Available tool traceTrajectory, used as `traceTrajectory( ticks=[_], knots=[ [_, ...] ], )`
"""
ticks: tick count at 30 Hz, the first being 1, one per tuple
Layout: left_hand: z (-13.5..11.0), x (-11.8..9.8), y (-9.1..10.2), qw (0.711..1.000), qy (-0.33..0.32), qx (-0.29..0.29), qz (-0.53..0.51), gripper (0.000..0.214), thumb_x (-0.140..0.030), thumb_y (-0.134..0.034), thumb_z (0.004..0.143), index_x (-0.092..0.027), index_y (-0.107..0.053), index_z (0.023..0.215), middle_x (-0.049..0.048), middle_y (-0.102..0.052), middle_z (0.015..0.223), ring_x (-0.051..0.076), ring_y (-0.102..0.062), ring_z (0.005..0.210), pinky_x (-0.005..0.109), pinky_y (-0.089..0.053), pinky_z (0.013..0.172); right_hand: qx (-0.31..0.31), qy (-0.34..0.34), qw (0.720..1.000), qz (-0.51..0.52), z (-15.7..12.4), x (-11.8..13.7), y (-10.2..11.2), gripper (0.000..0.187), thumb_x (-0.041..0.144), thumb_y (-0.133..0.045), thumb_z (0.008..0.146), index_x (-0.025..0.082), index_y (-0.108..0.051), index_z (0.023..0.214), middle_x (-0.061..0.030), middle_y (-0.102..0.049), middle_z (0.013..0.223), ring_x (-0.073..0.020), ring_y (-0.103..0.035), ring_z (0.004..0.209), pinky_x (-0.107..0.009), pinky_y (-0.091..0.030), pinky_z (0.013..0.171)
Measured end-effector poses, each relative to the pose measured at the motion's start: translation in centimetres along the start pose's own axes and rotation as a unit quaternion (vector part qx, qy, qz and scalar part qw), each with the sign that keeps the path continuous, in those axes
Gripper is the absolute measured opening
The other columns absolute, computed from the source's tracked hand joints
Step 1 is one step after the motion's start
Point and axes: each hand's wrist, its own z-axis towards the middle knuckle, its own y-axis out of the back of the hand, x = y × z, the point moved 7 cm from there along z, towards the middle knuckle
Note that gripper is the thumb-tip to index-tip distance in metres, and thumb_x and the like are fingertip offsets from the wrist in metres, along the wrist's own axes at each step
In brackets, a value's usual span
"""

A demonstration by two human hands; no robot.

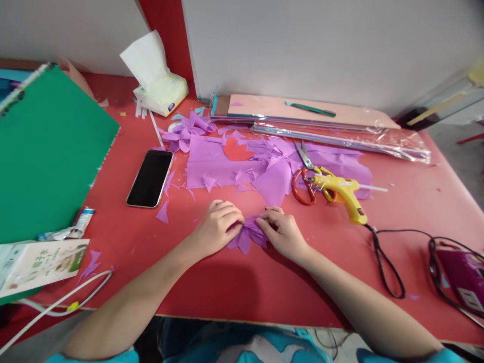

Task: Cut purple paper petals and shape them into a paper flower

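Two bare hands low on the red tabletop (pixel 234 287), meeting over a small folded purple paper piece (pixel 247 236) near the middle, a little back from the near edge. Left hand (pixel 217 227) curled, fingertips pressing down on the piece's left side; right hand (pixel 283 232) likewise bent, grip narrow, fingers pinching its right side. Open red surface between the hands and the near edge, and more to the right, short of a looping black cord (pixel 385 262). Just beyond the hands, purple paper sheets and scraps (pixel 227 166), with orange-handled scissors (pixel 302 176) and a yellow glue gun (pixel 344 194) lying on their right part. Dark phone (pixel 150 177) face up to the left, green board (pixel 45 156) overhanging the far left, tissue box (pixel 161 93) far back. Printed carton (pixel 38 262) at near left, writing too small to read.
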Motion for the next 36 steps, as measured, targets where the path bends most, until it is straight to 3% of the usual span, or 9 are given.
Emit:
traceTrajectory(
  ticks=[6, 10, 13, 16, 20, 23, 29, 32, 36],
  knots=[
    [0.0, 0.3, 0.4, 1.000, 0.009, -0.011, -0.007, 0.007, -0.013, -0.053, 0.079, -0.017, -0.055, 0.075, 0.0000, -0.064, 0.077, 0.014, -0.054, 0.079, 0.031, -0.038, 0.076, -0.024, -0.041, 0.999, 0.014, -0.1, -0.6, 0.3, 0.017, 0.028, -0.047, 0.081, 0.017, -0.060, 0.079, -0.0021, -0.059, 0.059, -0.0167, -0.056, 0.066, -0.027, -0.045, 0.063],
    [0.0, 0.9, 0.9, 0.999, 0.023, -0.036, -0.006, 0.005, -0.013, -0.055, 0.077, -0.017, -0.056, 0.074, 0.0004, -0.063, 0.075, 0.014, -0.056, 0.076, 0.032, -0.040, 0.075, -0.042, -0.080, 0.994, 0.058, -0.1, -1.4, 0.8, 0.024, 0.032, -0.042, 0.085, 0.016, -0.058, 0.093, -0.0029, -0.062, 0.063, -0.0160, -0.057, 0.062, -0.027, -0.045, 0.059],
    [0.2, 1.5, 1.7, 0.997, 0.048, -0.066, 0.003, 0.007, -0.012, -0.057, 0.075, -0.018, -0.058, 0.071, 0.0001, -0.064, 0.073, 0.015, -0.057, 0.074, 0.033, -0.041, 0.074, -0.064, -0.079, 0.993, 0.061, 0.0, -1.8, 1.3, 0.024, 0.032, -0.040, 0.086, 0.016, -0.057, 0.092, -0.0041, -0.062, 0.065, -0.0177, -0.059, 0.067, -0.029, -0.046, 0.060],
    [0.3, 2.0, 2.8, 0.991, 0.070, -0.109, 0.013, 0.009, -0.011, -0.058, 0.073, -0.019, -0.059, 0.070, 0.0005, -0.065, 0.075, 0.016, -0.058, 0.077, 0.034, -0.043, 0.076, -0.082, -0.040, 0.995, 0.028, 0.0, -1.7, 1.5, 0.020, 0.029, -0.041, 0.086, 0.018, -0.057, 0.088, -0.0049, -0.063, 0.067, -0.0200, -0.059, 0.078, -0.032, -0.047, 0.068],
    [0.1, 2.7, 4.7, 0.981, 0.105, -0.160, 0.044, 0.010, -0.011, -0.059, 0.071, -0.020, -0.060, 0.067, 0.0026, -0.064, 0.084, 0.018, -0.057, 0.086, 0.037, -0.045, 0.080, -0.101, 0.110, 0.988, -0.045, -0.6, 0.2, 1.2, 0.015, 0.021, -0.042, 0.085, 0.020, -0.057, 0.087, -0.0035, -0.066, 0.071, -0.0189, -0.058, 0.077, -0.041, -0.041, 0.087],
    [-0.4, 3.8, 6.6, 0.968, 0.145, -0.197, 0.057, 0.009, -0.012, -0.059, 0.070, -0.020, -0.061, 0.067, 0.0034, -0.063, 0.090, 0.018, -0.057, 0.090, 0.037, -0.045, 0.083, -0.093, 0.135, 0.985, -0.050, -0.7, 0.5, 0.9, 0.014, 0.022, -0.043, 0.085, 0.020, -0.057, 0.086, -0.0042, -0.065, 0.070, -0.0194, -0.058, 0.076, -0.039, -0.045, 0.081],
    [-1.1, 6.8, 11.8, 0.928, 0.219, -0.282, 0.104, 0.005, -0.018, -0.059, 0.070, -0.019, -0.064, 0.067, 0.0035, -0.063, 0.091, 0.018, -0.058, 0.088, 0.034, -0.046, 0.083, -0.059, 0.061, 0.996, -0.021, -0.2, -0.6, 0.5, 0.018, 0.025, -0.041, 0.086, 0.019, -0.058, 0.087, -0.0081, -0.066, 0.079, -0.0216, -0.056, 0.085, -0.035, -0.050, 0.073],
    [-1.3, 8.9, 14.4, 0.888, 0.271, -0.355, 0.112, 0.004, -0.019, -0.061, 0.067, -0.019, -0.064, 0.067, 0.0021, -0.063, 0.089, 0.017, -0.059, 0.088, 0.033, -0.045, 0.086, -0.050, 0.058, 0.997, -0.014, -0.1, -0.7, 0.3, 0.018, 0.026, -0.041, 0.085, 0.019, -0.058, 0.086, -0.0083, -0.066, 0.080, -0.0221, -0.056, 0.086, -0.037, -0.049, 0.074],
    [-1.3, 12.8, 16.6, 0.832, 0.361, -0.407, 0.111, 0.007, -0.019, -0.061, 0.064, -0.018, -0.067, 0.068, 0.0028, -0.064, 0.092, 0.017, -0.058, 0.093, 0.028, -0.042, 0.090, -0.044, 0.053, 0.998, -0.012, -0.1, -0.7, 0.2, 0.019, 0.025, -0.041, 0.085, 0.019, -0.058, 0.085, -0.0083, -0.066, 0.079, -0.0219, -0.057, 0.084, -0.036, -0.050, 0.073]
  ],
)
